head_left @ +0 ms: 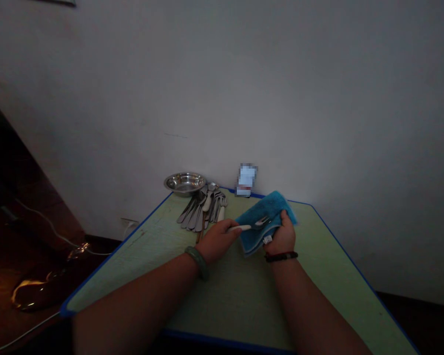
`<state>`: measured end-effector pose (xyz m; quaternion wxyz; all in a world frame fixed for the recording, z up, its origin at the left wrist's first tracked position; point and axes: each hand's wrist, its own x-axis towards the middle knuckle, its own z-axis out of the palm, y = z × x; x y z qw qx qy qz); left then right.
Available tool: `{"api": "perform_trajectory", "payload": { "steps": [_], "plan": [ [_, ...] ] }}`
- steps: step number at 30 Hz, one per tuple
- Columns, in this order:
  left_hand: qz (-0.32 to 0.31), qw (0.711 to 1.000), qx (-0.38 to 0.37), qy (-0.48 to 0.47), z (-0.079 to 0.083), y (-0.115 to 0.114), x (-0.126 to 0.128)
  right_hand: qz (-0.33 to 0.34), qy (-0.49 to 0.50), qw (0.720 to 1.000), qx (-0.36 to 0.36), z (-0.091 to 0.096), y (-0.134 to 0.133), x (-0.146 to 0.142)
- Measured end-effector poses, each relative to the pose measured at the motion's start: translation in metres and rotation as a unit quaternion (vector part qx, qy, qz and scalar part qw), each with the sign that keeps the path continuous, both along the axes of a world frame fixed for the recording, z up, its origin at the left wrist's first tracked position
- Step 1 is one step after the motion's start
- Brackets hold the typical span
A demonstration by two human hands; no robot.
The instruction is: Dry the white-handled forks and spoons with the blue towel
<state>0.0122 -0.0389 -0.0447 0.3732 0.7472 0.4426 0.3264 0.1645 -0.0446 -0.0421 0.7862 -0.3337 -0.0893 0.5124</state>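
Observation:
My left hand (217, 240) is closed round the white handle of a small fork (252, 225), whose metal tines rest on a blue cloth (263, 217). My right hand (281, 235) grips that folded cloth from below and holds it just above the table. A green bangle sits on my left wrist and a dark band on my right. Both hands are over the middle of the green table (240, 291).
A pile of several spoons and forks (203, 209) lies at the table's far left. Behind the pile stands a steel bowl (185, 183). A small blurred box (246, 180) stands against the white wall. Cables cross the dark floor at left.

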Motion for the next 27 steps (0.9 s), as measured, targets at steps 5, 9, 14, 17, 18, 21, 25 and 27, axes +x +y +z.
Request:
{"api": "perform_trajectory", "payload": {
  "steps": [5, 9, 14, 17, 18, 21, 25, 27],
  "plan": [
    [-0.006, 1.000, 0.001, -0.009, -0.0022, 0.0027, 0.0007, -0.023, 0.004, 1.000, -0.017, 0.0058, -0.0034, -0.0049],
    [-0.006, 1.000, 0.006, -0.002, -0.0026, 0.0032, -0.0002, -0.024, -0.002, 1.000, -0.011, 0.0075, -0.0038, -0.0050],
    [-0.008, 0.999, 0.031, -0.009, -0.0017, 0.0022, -0.0014, -0.024, -0.003, 1.000, -0.015, 0.0073, -0.0033, -0.0035],
    [-0.001, 0.999, 0.038, -0.007, -0.0022, 0.0028, -0.0012, -0.021, -0.002, 1.000, -0.019, 0.0065, -0.0031, -0.0033],
    [0.002, 0.999, 0.037, -0.006, -0.0027, 0.0032, -0.0009, -0.014, 0.000, 1.000, -0.022, 0.0061, -0.0031, -0.0033],
    [0.009, 0.999, 0.037, 0.001, -0.0044, 0.0047, 0.0000, 0.007, 0.003, 1.000, -0.028, 0.0048, -0.0028, -0.0034],
    [0.019, 0.999, 0.036, 0.007, -0.0049, 0.0055, 0.0013, 0.017, 0.007, 0.999, -0.030, 0.0047, -0.0025, -0.0042],
    [0.023, 0.999, 0.033, 0.010, -0.0041, 0.0053, 0.0018, 0.033, 0.014, 0.999, -0.031, 0.0056, -0.0029, -0.0052]
  ]
}}
